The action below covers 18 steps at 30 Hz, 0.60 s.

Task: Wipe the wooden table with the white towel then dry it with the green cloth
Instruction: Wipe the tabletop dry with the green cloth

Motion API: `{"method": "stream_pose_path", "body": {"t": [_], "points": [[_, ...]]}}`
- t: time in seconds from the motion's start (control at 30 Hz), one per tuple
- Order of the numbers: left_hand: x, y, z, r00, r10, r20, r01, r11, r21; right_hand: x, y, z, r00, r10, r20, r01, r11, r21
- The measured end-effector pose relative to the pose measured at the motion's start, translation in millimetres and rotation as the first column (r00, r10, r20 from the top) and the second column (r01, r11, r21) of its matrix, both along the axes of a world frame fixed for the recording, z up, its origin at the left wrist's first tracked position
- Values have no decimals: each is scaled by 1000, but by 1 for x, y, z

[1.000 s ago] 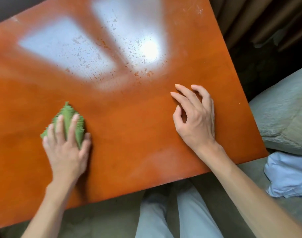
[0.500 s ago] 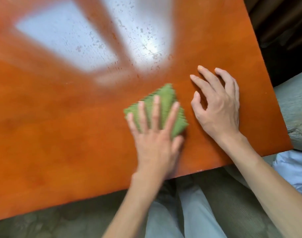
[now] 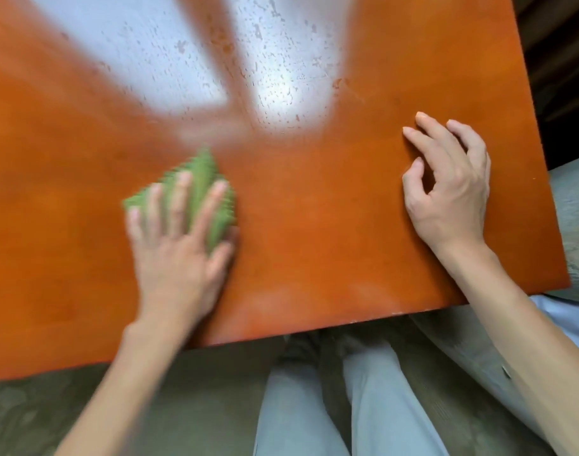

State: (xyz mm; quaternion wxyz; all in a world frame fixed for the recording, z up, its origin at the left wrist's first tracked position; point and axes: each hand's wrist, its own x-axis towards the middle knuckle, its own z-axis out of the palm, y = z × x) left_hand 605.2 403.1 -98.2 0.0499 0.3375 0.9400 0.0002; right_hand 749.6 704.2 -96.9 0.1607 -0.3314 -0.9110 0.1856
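The orange-brown wooden table [image 3: 314, 209] fills most of the head view. My left hand [image 3: 179, 255] lies flat on the folded green cloth [image 3: 202, 179], pressing it onto the table left of centre; both are blurred by motion. My right hand [image 3: 446, 195] rests on bare wood near the table's right edge, fingers loosely curled and holding nothing. A bit of white fabric [image 3: 564, 320], maybe the white towel, shows below the table's near right corner.
Bright window reflections with water droplets [image 3: 275, 70] cover the table's far half. My legs in light trousers [image 3: 347, 406] are under the near edge. A grey cushion [image 3: 574, 205] sits right of the table.
My left hand swept the green cloth from the left side toward my right hand, then back leftward to left of centre. My right hand stayed planted on the table.
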Motion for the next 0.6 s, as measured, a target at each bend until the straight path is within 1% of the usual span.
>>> {"method": "stream_pose_path", "body": {"t": [0.07,0.13,0.23,0.33,0.37,0.43,0.5,0.57,0.6], "points": [[-32,-24,0,975,221,7,-221,975,9,1,0,-1,1000,-2,-5,2,1000,-4],[-47,-31,1,935,354,35,-355,935,23,1,2,-2,1000,0,-13,0,1000,-13],[-35,-16,2,910,415,16,-415,909,40,-1,4,-1,999,-18,-38,17,999,-31],[14,13,5,877,479,30,-480,877,16,0,4,0,998,-8,-62,4,998,-64],[36,28,7,883,467,42,-468,884,10,1,4,0,998,3,-69,-8,997,-72],[87,63,9,924,376,60,-377,926,1,4,8,1,997,40,-73,-47,994,-96],[136,102,12,960,272,72,-272,962,-13,10,18,5,989,126,-78,-138,972,-188],[182,142,15,981,160,113,-157,987,-39,21,35,14,971,220,-95,-238,927,-288],[200,161,17,986,95,137,-91,995,-36,28,45,18,962,253,-105,-273,915,-296]]}}
